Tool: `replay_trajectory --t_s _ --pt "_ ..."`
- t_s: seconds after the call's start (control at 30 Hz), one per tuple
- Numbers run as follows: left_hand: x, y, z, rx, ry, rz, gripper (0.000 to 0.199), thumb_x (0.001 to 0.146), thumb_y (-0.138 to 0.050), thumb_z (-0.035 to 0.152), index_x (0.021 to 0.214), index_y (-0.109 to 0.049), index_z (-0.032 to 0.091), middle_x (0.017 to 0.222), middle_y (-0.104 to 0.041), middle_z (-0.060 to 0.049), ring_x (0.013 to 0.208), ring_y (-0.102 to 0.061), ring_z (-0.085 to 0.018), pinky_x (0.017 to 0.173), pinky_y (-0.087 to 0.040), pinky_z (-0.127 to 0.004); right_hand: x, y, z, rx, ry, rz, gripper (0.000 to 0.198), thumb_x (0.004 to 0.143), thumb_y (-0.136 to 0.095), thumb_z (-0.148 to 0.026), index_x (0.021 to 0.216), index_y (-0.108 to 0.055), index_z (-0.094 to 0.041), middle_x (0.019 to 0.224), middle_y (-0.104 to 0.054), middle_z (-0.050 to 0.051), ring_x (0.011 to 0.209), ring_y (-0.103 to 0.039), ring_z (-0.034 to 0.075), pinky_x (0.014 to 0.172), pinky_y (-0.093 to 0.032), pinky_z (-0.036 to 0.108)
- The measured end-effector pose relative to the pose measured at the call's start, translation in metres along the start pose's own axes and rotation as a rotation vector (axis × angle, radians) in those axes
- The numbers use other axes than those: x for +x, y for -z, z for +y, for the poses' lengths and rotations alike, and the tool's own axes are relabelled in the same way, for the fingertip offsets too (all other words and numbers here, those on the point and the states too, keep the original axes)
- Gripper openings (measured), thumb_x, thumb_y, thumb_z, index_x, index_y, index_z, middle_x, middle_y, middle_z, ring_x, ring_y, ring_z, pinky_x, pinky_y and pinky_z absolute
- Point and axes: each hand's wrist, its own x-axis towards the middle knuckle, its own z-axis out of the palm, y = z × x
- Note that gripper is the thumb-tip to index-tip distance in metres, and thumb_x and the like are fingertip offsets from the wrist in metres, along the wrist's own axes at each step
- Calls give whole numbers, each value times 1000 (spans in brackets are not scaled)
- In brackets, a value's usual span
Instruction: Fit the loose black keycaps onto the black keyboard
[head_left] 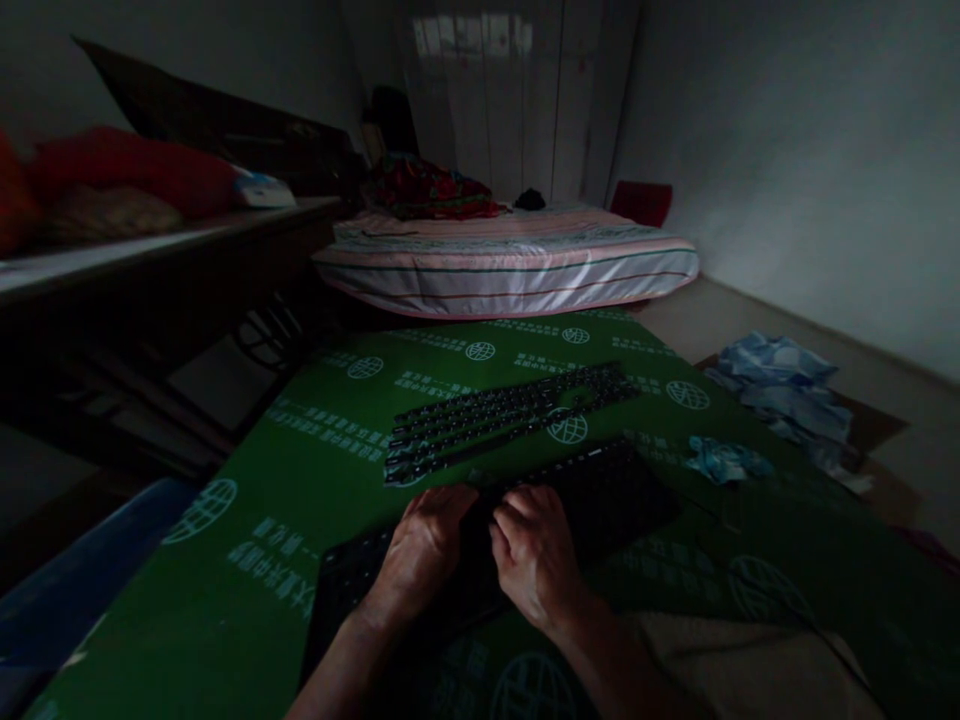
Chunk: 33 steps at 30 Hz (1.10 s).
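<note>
A black keyboard (615,500) lies at a slant on the green table, with its middle part under my hands. My left hand (431,535) rests over its centre, fingers curled and pointing toward its far edge; the fingertips are hidden. Close beside it, my right hand (534,545) is bent over the same keyboard with thumb and fingers drawn together. Whatever is between its fingers does not show. Just beyond the keyboard, loose black keycaps (480,415) are laid out in several rows, with a gap toward the right end.
The green printed tabletop (300,470) spreads around the keyboard. A crumpled teal cloth or wrapper (727,458) lies to the right, and a beige cloth (735,660) near the front. Past the table stands a bed (510,265); a side table (150,250) is at left. Blue-white fabric (780,380) lies at right.
</note>
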Motion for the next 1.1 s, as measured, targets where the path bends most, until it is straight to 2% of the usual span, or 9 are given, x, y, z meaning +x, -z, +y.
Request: replay_trajectory --t_s 0.13,1.1 --pt "0 -2 -2 3 -16 19 49 72 -36 0 108 -66 16 107 -69 -10 100 -63 -21 91 -50 -38 0 -1 0 15 -9 -6 15 80 -56 -13 68 -54 -20 78 -57 2 84 -50 19 83 -39 36" --pt "-2 -6 -11 32 -69 59 48 74 -35 2 109 -64 17 106 -69 -8 99 -64 -21 88 -52 -38 -1 1 0 34 -8 -44 14 79 -58 -12 68 -54 -19 83 -58 3 88 -50 19 83 -39 33"
